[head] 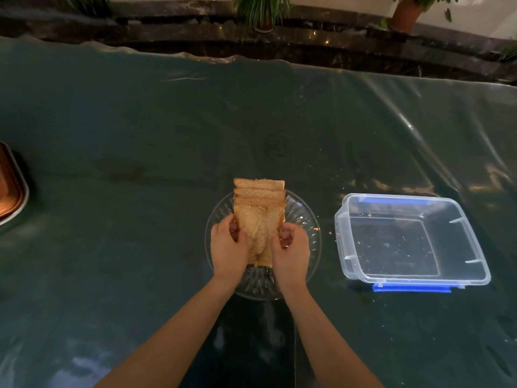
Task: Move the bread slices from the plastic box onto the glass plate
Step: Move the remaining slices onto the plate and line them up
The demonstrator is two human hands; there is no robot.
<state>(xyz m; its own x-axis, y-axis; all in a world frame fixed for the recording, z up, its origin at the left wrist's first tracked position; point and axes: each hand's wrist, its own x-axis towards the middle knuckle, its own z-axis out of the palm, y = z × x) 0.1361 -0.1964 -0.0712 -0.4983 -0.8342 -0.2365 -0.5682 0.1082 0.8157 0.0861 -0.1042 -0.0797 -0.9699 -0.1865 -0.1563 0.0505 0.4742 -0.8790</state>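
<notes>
Bread: a stack of tan, coarse-crumbed square bread slices (258, 208) with darker crusts stands fanned on edge over the plate, its far end overhanging the far rim.
Plate: a round clear glass plate (310, 242) with a cut, ribbed pattern lies near the middle of the surface.
Hands: the left hand (228, 250) and right hand (292, 252) press in from either side, fingers curled, clamped on the near slices, with bare forearms reaching in from the near edge.
Box: a clear rectangular plastic box (414, 239) with blue clips at its far and near rims sits just right of the plate, apart from it, holding only crumbs.
Surface: dark green, under a glossy, wrinkled plastic sheet (363, 121), crumbs scattered near the box.
Left edge: a copper-coloured metal tray (11, 186), partly out of view.
Far side: potted plants (261, 9) on a dark stone ledge.
</notes>
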